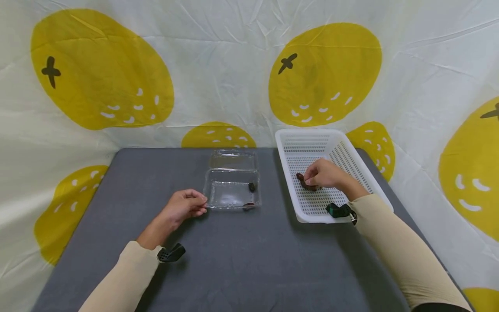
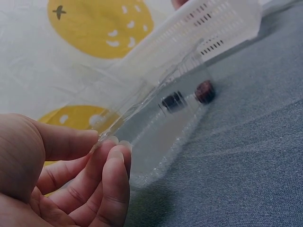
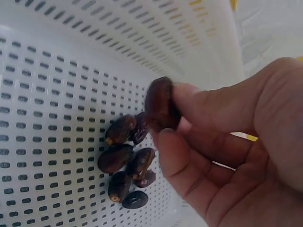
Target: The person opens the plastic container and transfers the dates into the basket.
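Note:
With thumb and fingertips, my left hand [image 1: 182,208] pinches the near left corner of a clear plastic clamshell box [image 1: 226,194], its lid [image 1: 234,160] folded back. Inside the box, toward its right side, lie two dark dates, one date [image 1: 251,187] farther back and another date [image 1: 248,205] at the near wall. Over in the white plastic basket [image 1: 287,182], my right hand [image 1: 325,174] holds a glossy brown date [image 3: 161,105] between thumb and fingers. Several loose dates [image 3: 116,158] lie close together on the slotted basket floor below it.
A grey cloth [image 1: 234,260] covers the table under both containers. Behind it hangs a white curtain [image 1: 218,65] printed with yellow fruit. The basket's raised walls surround my right hand, and the basket stands right of the box with a gap between them.

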{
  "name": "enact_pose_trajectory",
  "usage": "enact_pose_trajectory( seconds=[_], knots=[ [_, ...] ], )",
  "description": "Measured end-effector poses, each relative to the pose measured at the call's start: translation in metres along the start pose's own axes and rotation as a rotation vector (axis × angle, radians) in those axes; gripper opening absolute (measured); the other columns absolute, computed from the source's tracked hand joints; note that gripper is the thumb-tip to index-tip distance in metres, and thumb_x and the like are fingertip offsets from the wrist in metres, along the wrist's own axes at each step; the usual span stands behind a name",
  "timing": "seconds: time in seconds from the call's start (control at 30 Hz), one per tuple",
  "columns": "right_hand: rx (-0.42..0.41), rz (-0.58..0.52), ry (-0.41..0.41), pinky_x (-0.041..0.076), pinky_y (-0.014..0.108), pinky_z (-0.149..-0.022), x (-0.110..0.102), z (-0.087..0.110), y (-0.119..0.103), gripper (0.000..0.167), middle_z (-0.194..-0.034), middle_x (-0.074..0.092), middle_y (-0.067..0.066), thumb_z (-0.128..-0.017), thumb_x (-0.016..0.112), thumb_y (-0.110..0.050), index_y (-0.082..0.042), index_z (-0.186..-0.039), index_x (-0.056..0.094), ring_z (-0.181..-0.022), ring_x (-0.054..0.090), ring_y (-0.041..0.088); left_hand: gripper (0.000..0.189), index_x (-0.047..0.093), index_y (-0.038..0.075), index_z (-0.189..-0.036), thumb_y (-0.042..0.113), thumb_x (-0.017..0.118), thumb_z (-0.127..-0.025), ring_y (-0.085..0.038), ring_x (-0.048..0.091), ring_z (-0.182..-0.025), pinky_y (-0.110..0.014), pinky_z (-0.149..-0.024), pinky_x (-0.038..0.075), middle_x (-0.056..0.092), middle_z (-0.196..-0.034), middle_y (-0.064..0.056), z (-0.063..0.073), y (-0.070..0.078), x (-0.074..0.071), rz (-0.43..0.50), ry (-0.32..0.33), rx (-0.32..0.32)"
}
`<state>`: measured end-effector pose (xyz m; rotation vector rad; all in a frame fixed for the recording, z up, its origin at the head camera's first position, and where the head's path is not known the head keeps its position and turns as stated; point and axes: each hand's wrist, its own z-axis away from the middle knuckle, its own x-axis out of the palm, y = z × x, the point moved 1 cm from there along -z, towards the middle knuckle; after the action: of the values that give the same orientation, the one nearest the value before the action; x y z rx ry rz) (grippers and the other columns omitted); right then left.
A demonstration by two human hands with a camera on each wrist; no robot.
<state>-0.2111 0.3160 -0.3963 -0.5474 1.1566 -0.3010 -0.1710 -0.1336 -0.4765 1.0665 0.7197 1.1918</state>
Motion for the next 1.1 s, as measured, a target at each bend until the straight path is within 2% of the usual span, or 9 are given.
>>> enact_pose_trajectory(
  seconds=[0.27,0.47,0.63,0.83,0.97,1.1],
  knots=[
    [0.073,0.027,-0.076,0.063,0.035,-0.066,0.010,-0.016,0.013,0.007,-0.080,0.073,0.007,-0.091,0.071,-0.001,0.003,-0.091,0.076,-0.070,0.067,0.018,0.005,0.070,0.005,-0.096,0.004,0.066,-0.100,-0.008,0.072,-0.067,-0.019,-0.064,0.061,0.075,-0.081,-0.002,0.003,0.000,0.000,0.012,-0.011,0.012],
    [0.149,0.054,-0.124,0.065,0.038,-0.065,0.014,-0.017,0.019,0.007,-0.080,0.072,0.010,-0.090,0.070,0.001,0.002,-0.086,0.075,-0.067,0.069,0.019,0.005,0.070,0.005,-0.096,0.003,0.067,-0.099,-0.009,0.072,-0.067,-0.020,-0.064,0.061,0.075,-0.081,-0.002,0.002,-0.002,0.001,0.007,-0.020,0.009],
    [0.103,0.044,-0.078,0.064,0.038,-0.068,0.008,-0.015,0.014,0.009,-0.081,0.072,0.011,-0.089,0.067,0.002,0.003,-0.086,0.075,-0.070,0.066,0.021,0.004,0.070,0.004,-0.097,0.003,0.066,-0.099,-0.008,0.072,-0.067,-0.020,-0.064,0.061,0.075,-0.082,-0.002,0.003,0.000,0.000,0.006,-0.013,0.009],
    [0.060,-0.087,-0.010,0.065,0.041,-0.076,0.004,-0.012,-0.003,0.009,-0.085,0.074,0.012,-0.090,0.070,0.000,0.006,-0.095,0.074,-0.075,0.069,0.021,0.004,0.070,0.005,-0.097,0.004,0.067,-0.100,-0.009,0.072,-0.068,-0.020,-0.065,0.061,0.076,-0.083,-0.002,0.003,0.001,-0.001,0.009,-0.011,0.004],
    [-0.016,-0.166,0.018,0.061,0.036,-0.072,0.001,-0.009,-0.018,0.012,-0.081,0.072,0.011,-0.089,0.071,0.003,0.009,-0.099,0.073,-0.072,0.065,0.018,0.005,0.070,0.006,-0.096,0.004,0.066,-0.100,-0.009,0.072,-0.068,-0.020,-0.065,0.061,0.076,-0.083,-0.002,0.001,0.001,-0.002,0.011,-0.014,-0.003],
    [-0.100,-0.175,0.053,0.057,0.028,-0.069,-0.003,-0.008,-0.034,0.014,-0.081,0.073,0.011,-0.085,0.078,0.002,0.004,-0.099,0.075,-0.071,0.062,0.015,0.004,0.070,0.004,-0.097,0.004,0.067,-0.100,-0.008,0.072,-0.068,-0.020,-0.065,0.061,0.075,-0.082,-0.002,0.000,0.002,-0.002,0.011,-0.017,0.006]
  ],
)
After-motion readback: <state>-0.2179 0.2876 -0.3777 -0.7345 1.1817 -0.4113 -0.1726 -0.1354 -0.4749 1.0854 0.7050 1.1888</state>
